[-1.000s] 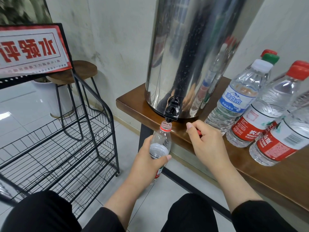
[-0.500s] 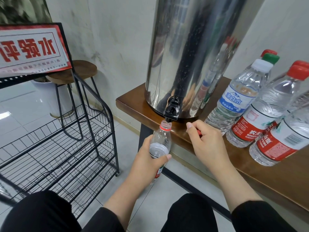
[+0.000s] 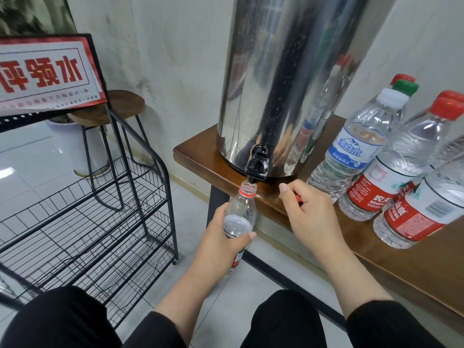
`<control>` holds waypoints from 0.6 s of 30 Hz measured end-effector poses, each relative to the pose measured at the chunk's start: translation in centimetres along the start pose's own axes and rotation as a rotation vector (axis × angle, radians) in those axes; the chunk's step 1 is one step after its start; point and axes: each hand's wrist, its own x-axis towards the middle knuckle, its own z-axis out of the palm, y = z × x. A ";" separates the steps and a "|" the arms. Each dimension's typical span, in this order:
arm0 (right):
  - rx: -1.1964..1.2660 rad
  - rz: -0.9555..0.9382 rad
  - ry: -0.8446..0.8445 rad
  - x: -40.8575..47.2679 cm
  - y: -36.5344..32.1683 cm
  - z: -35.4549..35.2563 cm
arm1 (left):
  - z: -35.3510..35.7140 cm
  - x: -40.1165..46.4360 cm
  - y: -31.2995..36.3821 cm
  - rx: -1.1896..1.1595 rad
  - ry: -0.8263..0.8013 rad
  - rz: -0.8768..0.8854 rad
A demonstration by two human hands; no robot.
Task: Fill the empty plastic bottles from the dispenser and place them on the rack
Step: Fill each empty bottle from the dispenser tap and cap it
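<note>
Under the dispenser's black tap (image 3: 256, 166), the left hand (image 3: 221, 243) is gripping an uncapped bottle (image 3: 239, 217). The right hand (image 3: 310, 217) is curling round a red cap (image 3: 298, 198). Beside it, one label is reading "NONGFU" (image 3: 384, 199).

Black sleeves (image 3: 160, 325) pushed up to the forearms, black trousers (image 3: 281, 320) over both knees.

"nongfu" on red-labelled bottle (image 3: 376, 187)
</note>
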 end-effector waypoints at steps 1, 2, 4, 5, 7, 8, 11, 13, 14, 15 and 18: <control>0.002 0.001 -0.003 0.0 0.0 0.0 | 0.0 0.0 0.0 0.000 0.002 0.001; 0.005 0.003 -0.007 0.0 0.1 0.0 | 0.0 0.1 0.0 0.003 0.003 0.001; 0.015 0.002 -0.001 0.0 0.1 0.0 | 0.1 0.1 0.0 0.009 0.001 0.002; 0.019 -0.002 0.007 0.0 0.1 0.0 | 0.1 0.1 -0.1 0.009 0.000 0.003; 0.018 -0.004 0.013 0.0 0.1 0.1 | 0.1 0.1 -0.2 0.008 0.004 0.005; 0.015 -0.003 0.011 0.0 0.1 0.1 | 0.1 0.1 -0.2 0.009 0.007 0.007; 0.004 0.003 0.007 0.0 0.2 0.1 | 0.1 0.1 -0.3 0.007 0.008 0.007; 0.005 0.001 0.007 0.0 0.2 0.1 | 0.1 0.1 -0.2 0.007 0.004 0.004; 0.007 -0.001 0.007 0.0 0.2 0.1 | 0.1 0.1 -0.2 0.011 0.003 0.004; 0.008 0.000 0.006 0.0 0.2 0.1 | 0.1 0.1 -0.2 0.013 0.003 0.004; 0.002 0.006 0.004 0.0 0.2 0.1 | 0.2 0.2 -0.4 0.012 0.006 0.006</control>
